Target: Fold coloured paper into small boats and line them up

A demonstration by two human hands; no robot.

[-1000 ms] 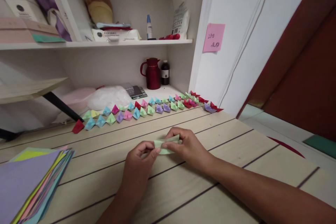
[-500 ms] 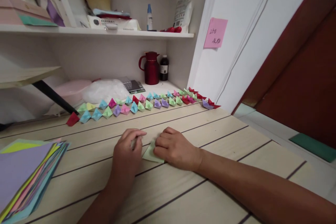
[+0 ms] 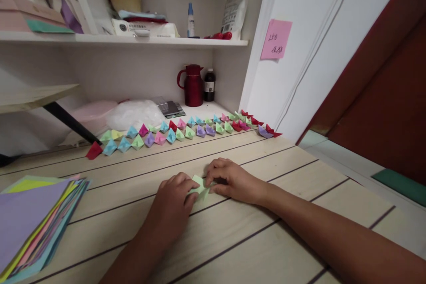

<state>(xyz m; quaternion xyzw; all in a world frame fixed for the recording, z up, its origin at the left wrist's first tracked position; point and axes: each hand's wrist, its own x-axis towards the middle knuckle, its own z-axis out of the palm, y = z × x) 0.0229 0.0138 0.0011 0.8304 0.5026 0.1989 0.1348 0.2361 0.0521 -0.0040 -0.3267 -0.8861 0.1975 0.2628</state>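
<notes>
A small folded piece of light green paper (image 3: pixel 200 187) is held between my two hands, just above the striped wooden table (image 3: pixel 239 230). My left hand (image 3: pixel 176 197) pinches its left side between thumb and fingers. On the right side, the fingers and thumb of my right hand (image 3: pixel 229 179) close on the paper's edge. Its folds stand partly raised, and my fingertips hide its outer ends. Beyond my hands, several small folded paper boats (image 3: pixel 171 136) in many colours stand in two rows along the table's far side.
A stack of coloured paper sheets (image 3: pixel 33 222) lies at the left. Behind the boats, a shelf holds a red jug (image 3: pixel 193 86), a dark bottle (image 3: pixel 209 86) and a white plastic bag (image 3: pixel 138 114). A pink note (image 3: pixel 276 39) is stuck on the wall panel at the right.
My left hand has moved right and now grips the green paper. The right hand has lifted off the flattened paper and holds its edge. The paper has gone from flat to partly opened.
</notes>
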